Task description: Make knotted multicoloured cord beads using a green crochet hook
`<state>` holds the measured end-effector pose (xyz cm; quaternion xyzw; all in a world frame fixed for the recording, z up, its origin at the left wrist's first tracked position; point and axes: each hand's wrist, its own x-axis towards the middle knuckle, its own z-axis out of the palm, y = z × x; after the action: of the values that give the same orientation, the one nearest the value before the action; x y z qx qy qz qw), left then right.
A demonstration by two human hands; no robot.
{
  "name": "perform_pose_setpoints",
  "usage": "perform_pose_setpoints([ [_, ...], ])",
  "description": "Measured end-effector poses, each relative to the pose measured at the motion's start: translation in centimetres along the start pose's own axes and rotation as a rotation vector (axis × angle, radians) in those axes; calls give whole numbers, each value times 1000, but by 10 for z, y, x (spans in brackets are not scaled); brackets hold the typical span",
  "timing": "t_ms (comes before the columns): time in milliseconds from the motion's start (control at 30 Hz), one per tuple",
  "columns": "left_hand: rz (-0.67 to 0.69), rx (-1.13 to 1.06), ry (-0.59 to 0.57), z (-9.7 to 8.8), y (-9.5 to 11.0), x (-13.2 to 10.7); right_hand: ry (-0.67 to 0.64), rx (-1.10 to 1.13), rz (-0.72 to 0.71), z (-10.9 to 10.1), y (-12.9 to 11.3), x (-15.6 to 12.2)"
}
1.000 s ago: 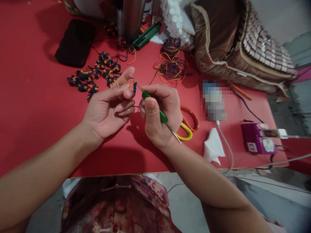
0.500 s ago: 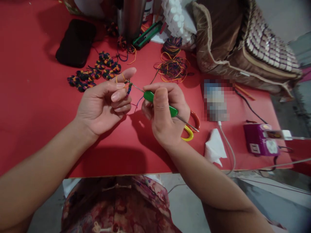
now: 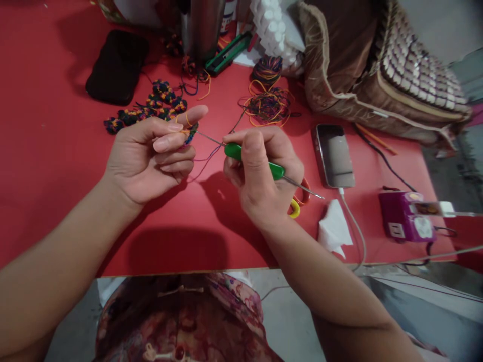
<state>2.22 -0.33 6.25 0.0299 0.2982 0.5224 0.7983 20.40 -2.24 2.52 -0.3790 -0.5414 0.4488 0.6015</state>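
Note:
My left hand (image 3: pixel 151 156) pinches a small multicoloured piece of crochet (image 3: pixel 190 133), with orange yarn looped over its raised index finger. In my right hand (image 3: pixel 264 171) is a crochet hook (image 3: pixel 277 171) with a green handle and a thin metal shaft at each end. The hook's left tip meets the crochet piece at my left fingertips. A dark strand of yarn (image 3: pixel 211 153) runs from the left hand toward a loose tangle of multicoloured yarn (image 3: pixel 268 106) behind the hands. Finished-looking crochet clusters (image 3: pixel 162 100) in black and orange lie beyond my left hand.
Scissors with red and yellow handles (image 3: pixel 295 208) lie partly under my right hand. A phone (image 3: pixel 334 156) on a cable, a crumpled tissue (image 3: pixel 335 229) and a purple power block (image 3: pixel 405 216) are to the right. Behind stand a green cutter (image 3: pixel 228 54), a steel flask (image 3: pixel 204 30) and a brown bag (image 3: pixel 339 75).
My left hand has shifted a little to the left with the crochet piece. The hook now lies flatter, its rear end farther right, and more of its front shaft shows.

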Motion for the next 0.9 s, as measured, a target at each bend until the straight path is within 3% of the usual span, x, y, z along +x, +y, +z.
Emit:
perform_pose_setpoints([
  [167,-12,-44,44,2,3,0,-48,114,-25,-2,1,2],
  [300,-16,-60,68,1,2,1,-12,119,59,-4,1,5],
  [467,-47,-12,-21,-7,3,4,-6,165,32,-3,-1,8],
  [667,95,199,-138,2,-5,-3,-8,181,13,-1,0,5],
  [900,190,218,-229,2,-14,-4,-32,16,-47,-5,3,-3],
])
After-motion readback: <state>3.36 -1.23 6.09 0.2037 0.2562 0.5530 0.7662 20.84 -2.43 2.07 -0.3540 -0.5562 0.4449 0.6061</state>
